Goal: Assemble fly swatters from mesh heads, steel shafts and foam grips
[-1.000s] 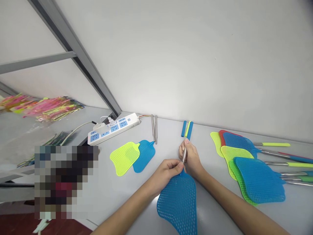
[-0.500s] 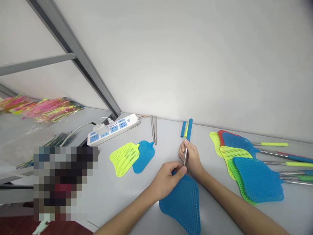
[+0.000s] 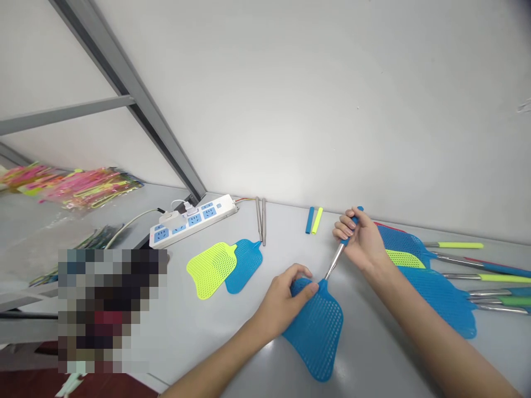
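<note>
A blue fly swatter (image 3: pixel 317 331) slants across the table in front of me, its mesh head towards me. My right hand (image 3: pixel 359 235) is wrapped round its blue grip at the upper end. Bare metal rod shows between that grip and the head. The head's neck end is pinched by my left hand (image 3: pixel 292 301), thumb on top; some of its fingers are hidden. Left of my hands lie a yellow swatter head (image 3: pixel 211 271) and a blue swatter head (image 3: pixel 245 265), overlapping. Two metal rods (image 3: pixel 264 221) stretch behind them. A blue tube grip (image 3: pixel 310 220) and a yellow tube grip (image 3: pixel 317 220) lie near the wall.
Several fly swatters with handles (image 3: pixel 440 298) are piled at the right, partly behind my right forearm. A white power strip (image 3: pixel 194 221) with plugs and cables sits at the back left. Beyond a grey metal frame (image 3: pixel 136 110) are bags of colourful strips (image 3: pixel 91 188).
My right hand has moved up and right, from the bare rod to the blue grip. The swatter now tilts to the right, and its head has shifted slightly. My left hand stays at its neck.
</note>
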{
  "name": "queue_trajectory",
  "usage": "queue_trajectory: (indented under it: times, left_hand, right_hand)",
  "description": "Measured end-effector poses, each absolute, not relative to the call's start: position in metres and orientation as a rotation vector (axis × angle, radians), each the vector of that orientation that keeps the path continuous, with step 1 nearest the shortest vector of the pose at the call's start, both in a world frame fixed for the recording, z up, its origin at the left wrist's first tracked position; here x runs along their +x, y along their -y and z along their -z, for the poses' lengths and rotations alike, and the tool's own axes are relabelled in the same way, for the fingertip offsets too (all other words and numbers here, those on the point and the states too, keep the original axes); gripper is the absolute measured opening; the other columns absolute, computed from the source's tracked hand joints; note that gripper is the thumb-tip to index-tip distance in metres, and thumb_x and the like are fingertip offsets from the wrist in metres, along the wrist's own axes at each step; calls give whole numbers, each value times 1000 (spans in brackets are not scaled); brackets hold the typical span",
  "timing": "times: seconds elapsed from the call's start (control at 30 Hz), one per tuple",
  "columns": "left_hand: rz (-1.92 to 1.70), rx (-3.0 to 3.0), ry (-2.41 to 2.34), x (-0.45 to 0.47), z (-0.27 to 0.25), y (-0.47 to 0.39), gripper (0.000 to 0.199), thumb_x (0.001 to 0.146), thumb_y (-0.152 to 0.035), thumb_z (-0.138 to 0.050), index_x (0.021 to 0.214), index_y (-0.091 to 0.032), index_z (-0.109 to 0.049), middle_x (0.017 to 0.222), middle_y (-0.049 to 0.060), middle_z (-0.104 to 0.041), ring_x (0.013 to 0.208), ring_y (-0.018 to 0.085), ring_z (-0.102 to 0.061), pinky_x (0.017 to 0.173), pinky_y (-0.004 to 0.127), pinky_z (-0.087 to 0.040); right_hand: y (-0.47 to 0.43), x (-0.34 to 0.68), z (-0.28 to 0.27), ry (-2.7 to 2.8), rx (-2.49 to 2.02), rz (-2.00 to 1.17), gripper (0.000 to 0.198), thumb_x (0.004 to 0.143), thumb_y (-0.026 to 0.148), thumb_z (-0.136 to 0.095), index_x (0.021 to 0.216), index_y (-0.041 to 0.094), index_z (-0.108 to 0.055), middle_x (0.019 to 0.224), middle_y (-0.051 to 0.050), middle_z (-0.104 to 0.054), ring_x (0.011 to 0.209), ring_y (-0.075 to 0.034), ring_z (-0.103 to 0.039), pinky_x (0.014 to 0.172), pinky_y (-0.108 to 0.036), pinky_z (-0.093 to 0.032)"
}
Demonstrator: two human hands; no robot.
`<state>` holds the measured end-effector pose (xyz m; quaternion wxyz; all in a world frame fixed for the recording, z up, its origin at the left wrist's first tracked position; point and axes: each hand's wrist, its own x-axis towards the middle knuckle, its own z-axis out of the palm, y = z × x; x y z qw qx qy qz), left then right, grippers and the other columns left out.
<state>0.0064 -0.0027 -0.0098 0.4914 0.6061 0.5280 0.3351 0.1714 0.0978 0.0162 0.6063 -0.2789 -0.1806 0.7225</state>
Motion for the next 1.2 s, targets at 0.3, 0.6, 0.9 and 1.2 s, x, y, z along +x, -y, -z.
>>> queue_trajectory:
  times: [0.3, 0.6, 0.9, 1.2]
  left_hand:
    - [-1044, 436, -867, 7, 0, -3, 31, 77, -41, -53, 92, -15, -60, 89, 7, -64, 83, 18, -60, 76, 28, -45]
    - [-929, 179, -778, 12, 10, 3, 35, 74, -34, -59, 102, -13, -60, 103, 10, -63, 96, 23, -58, 88, 38, -43]
    - [-1129, 202, -1011, 18, 16, 5, 29, 67, -33, -66, 89, -14, -61, 82, 6, -66, 77, 22, -63, 76, 40, -50]
    - [-1121, 204, -1106, 18, 15, 6, 35, 65, -36, -67, 90, -13, -59, 80, 6, -66, 69, 20, -63, 68, 37, -51]
  right_hand:
    - [-106, 205, -33, 115, -669, -1383, 31, 86, 38, -33, 63, 20, -42, 40, 9, -24, 30, -5, -23, 30, -15, -21]
    - [-95, 189, -31, 206, -740, -1426, 30, 78, 22, -37, 50, 19, -27, 38, 8, -18, 29, -5, -18, 28, -17, -18]
    - [-91, 179, -25, 247, -711, -1463, 37, 76, 19, -38, 48, 19, -14, 39, 8, -8, 29, -5, -11, 26, -18, -12]
    - [-86, 170, -23, 108, -688, -1460, 35, 75, 18, -39, 49, 19, -16, 38, 8, -10, 31, -6, -9, 27, -18, -10]
